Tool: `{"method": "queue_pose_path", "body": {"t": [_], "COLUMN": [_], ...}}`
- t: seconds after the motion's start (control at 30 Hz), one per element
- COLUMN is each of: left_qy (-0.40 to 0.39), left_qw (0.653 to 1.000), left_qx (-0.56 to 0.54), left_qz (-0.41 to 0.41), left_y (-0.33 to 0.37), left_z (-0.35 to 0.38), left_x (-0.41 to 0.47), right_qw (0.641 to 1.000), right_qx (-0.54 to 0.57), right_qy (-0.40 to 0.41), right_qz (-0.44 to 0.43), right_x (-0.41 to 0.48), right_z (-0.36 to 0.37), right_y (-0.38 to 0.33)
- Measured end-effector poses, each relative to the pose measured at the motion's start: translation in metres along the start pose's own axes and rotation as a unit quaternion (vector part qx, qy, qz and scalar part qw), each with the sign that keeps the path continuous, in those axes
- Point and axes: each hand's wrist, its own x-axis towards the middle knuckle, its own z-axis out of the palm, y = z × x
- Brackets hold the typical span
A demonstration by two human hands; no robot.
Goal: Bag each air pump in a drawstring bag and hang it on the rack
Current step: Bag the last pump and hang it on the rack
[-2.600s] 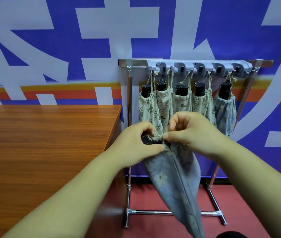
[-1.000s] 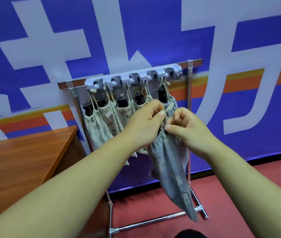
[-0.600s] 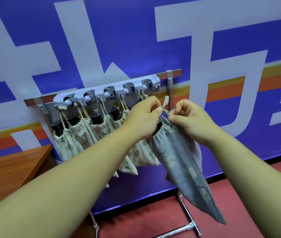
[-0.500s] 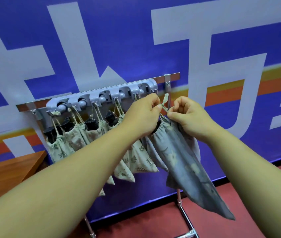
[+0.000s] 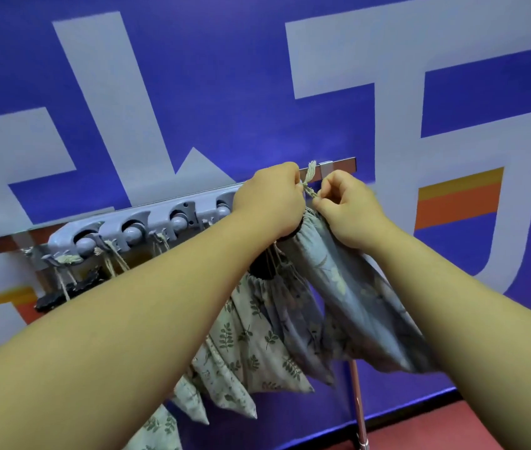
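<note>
Head view: left hand (image 5: 269,203) and right hand (image 5: 348,209) fingers pinch drawstring (image 5: 309,187) above bag (image 5: 348,287).

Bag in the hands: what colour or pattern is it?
The bag is grey-blue with pale leaf print; head view.

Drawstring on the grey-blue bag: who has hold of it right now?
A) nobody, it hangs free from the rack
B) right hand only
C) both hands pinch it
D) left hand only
C: the left hand and the right hand each pinch the drawstring, just above the gathered mouth of the grey-blue bag, up at the right end of the rack.
</note>
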Motion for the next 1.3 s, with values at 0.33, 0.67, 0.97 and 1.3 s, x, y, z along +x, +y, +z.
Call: {"method": "queue_pose_path", "body": {"t": [0.33,0.67,0.97,1.3], "left_qy": [-0.047,-0.063,-0.065,-0.124], "left_qw": [0.996,0.997,0.995,0.987], "left_qx": [0.077,-0.008,-0.013,-0.098], "left_qz": [0.026,0.044,0.073,-0.018], "left_y": [-0.008,-0.034,-0.046,-0.078], "left_z": [-0.001,0.008,0.015,-0.052], "left_x": [0.02,0.027,0.031,0.043], "right_qw": [1.0,0.999,0.99,0.981], "right_qx": [0.019,-0.002,-0.061,-0.128], "right_qy": [0.016,0.032,0.037,-0.089], "right_qz": [0.01,0.023,0.119,0.111], "right_x": [0.003,0.002,0.002,0.03], "right_z": [0.015,0.026,0.031,0.001], "right_y": [0.022,0.025,0.013,-0.09]}}
